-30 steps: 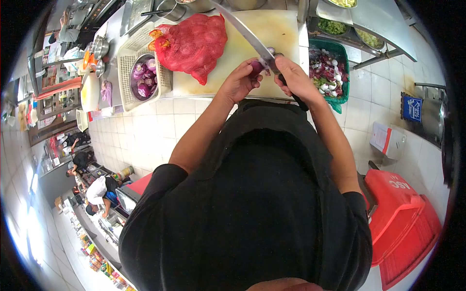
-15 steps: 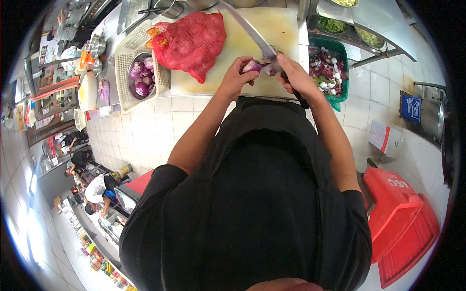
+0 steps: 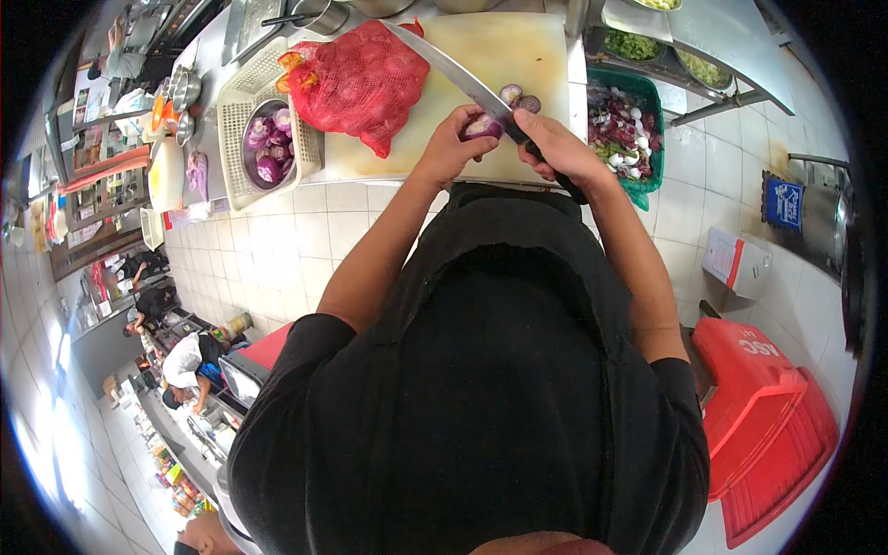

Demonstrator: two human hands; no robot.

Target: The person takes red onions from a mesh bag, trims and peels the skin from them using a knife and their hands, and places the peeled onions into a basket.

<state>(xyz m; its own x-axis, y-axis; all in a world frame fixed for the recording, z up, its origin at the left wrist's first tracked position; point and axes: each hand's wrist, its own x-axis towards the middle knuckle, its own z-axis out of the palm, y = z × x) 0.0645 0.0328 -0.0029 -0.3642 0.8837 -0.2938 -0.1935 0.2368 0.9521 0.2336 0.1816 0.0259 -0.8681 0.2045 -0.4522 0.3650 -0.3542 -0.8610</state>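
A red onion (image 3: 482, 128) sits in the closed fingers of my left hand (image 3: 450, 148), above the front of the pale cutting board (image 3: 499, 51). My right hand (image 3: 561, 148) is wrapped round the dark handle of a large knife (image 3: 462, 79). The blade slants up and left past the onion, its tip over a red mesh bag of onions (image 3: 361, 88). Just beyond my right hand, small cut onion pieces (image 3: 527, 104) lie on the board. Whether the blade touches the onion I cannot tell.
A cream plastic basket (image 3: 227, 139) at left holds a metal bowl of peeled red onions (image 3: 270, 148). At right stands a green bin (image 3: 652, 83) with onion scraps. A red lidded bin (image 3: 749, 370) and a white box (image 3: 737, 264) are on the floor. Other people are at far left.
The knife blade has swung left toward the mesh bag. Cut pieces that were beside the blade now lie loose on the board. A person's head has appeared at the lower left.
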